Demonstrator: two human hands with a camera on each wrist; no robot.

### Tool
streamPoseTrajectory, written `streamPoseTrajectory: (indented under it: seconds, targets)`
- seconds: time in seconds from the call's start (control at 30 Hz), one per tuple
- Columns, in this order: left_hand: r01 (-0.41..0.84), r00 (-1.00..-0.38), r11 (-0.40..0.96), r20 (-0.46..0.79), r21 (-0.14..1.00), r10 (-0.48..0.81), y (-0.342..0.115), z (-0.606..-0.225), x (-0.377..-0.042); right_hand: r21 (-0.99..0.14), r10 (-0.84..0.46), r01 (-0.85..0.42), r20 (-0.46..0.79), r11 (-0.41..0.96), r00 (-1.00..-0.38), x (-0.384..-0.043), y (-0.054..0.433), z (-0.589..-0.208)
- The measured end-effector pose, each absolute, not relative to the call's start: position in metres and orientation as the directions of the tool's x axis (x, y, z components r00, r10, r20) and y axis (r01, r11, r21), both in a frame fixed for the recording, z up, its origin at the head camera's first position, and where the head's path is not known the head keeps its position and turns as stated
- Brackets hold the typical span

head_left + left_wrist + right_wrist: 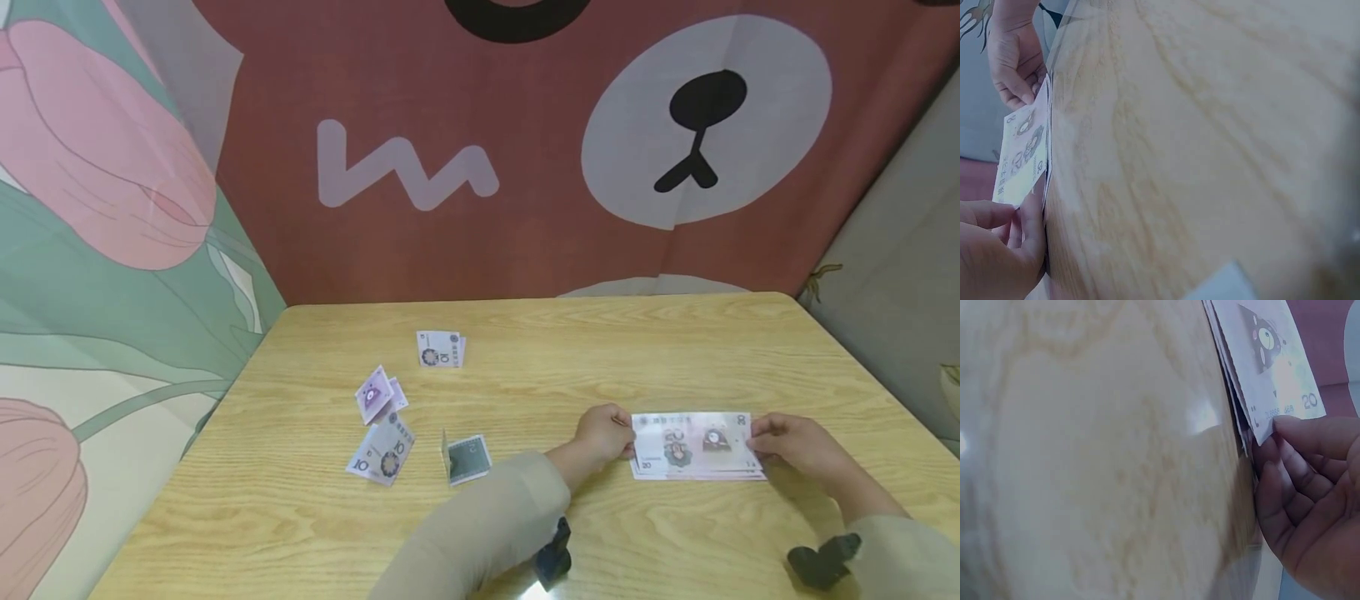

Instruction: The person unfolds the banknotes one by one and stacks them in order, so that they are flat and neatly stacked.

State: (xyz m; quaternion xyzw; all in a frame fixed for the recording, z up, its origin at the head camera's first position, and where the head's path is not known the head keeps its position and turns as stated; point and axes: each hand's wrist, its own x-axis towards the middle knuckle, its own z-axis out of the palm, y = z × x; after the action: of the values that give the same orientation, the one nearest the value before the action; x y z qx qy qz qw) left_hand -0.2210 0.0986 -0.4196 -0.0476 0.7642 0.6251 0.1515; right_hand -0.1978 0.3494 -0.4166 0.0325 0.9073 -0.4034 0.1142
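Note:
A pale pinkish 20 banknote [693,446] lies flat over the right side of the table, with edges of other notes showing under its lower side. My left hand [600,435] pinches its left end, the thumb on top in the left wrist view. At the opposite end, the right hand [798,450] grips the corner between thumb and fingers. The right wrist view shows the note stack [1272,362] with layered edges close over the tabletop.
Left of the hands lie a folded grey-green note [468,460], an open 10 note [384,450], a folded purple note [373,395] and a folded 10 note [438,350]. The wooden table [547,358] ends at a printed cloth backdrop [420,250]. Dark devices [553,554] sit by the wrists.

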Motion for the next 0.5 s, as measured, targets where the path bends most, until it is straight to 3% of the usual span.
streamPoseTrajectory:
  seconds: [0.5]
  targets:
    - [-0.298,-0.943,0.303,-0.328,0.905,0.052,0.1007,-0.4142,-0.2208,-0.648,-0.013,0.160,-0.254,0.745,-0.967,-0.2008,0.3459,-0.4135]
